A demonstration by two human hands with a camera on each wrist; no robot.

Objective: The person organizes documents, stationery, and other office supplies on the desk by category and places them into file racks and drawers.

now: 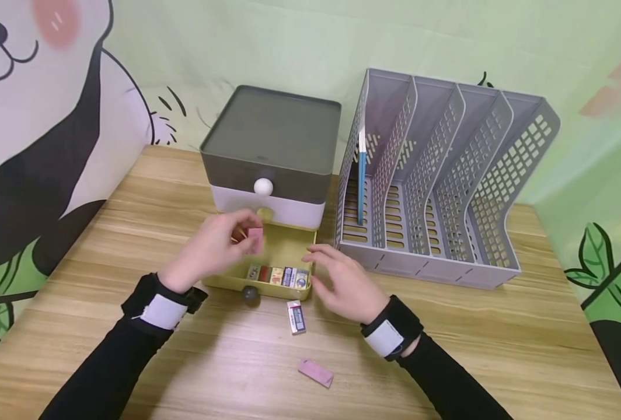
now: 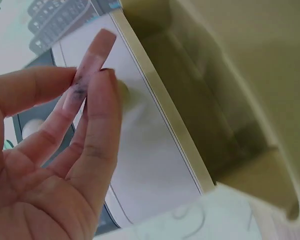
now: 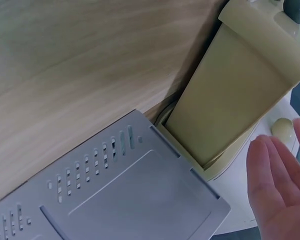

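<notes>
My left hand (image 1: 208, 248) pinches a small pink eraser (image 1: 256, 240) above the pulled-out yellow drawer (image 1: 286, 248). In the left wrist view, dark smudges mark this eraser (image 2: 92, 60) between thumb and fingers. Several boxed erasers (image 1: 278, 276) stand in a row along the drawer's front wall. At the drawer's right side is my right hand (image 1: 349, 284), fingers relaxed and holding nothing; whether it touches the rim I cannot tell. A sleeved eraser (image 1: 296, 318) lies on the table in front of the drawer, and a longer pink eraser (image 1: 316, 373) lies nearer to me.
The drawer belongs to a small cabinet (image 1: 271, 131) with a dark grey top and round knobs. To its right stands a grey file rack (image 1: 426, 265), with a thin blue-and-white item (image 1: 362, 181) in its leftmost slot. A panda-patterned cloth (image 1: 289, 41) hangs behind.
</notes>
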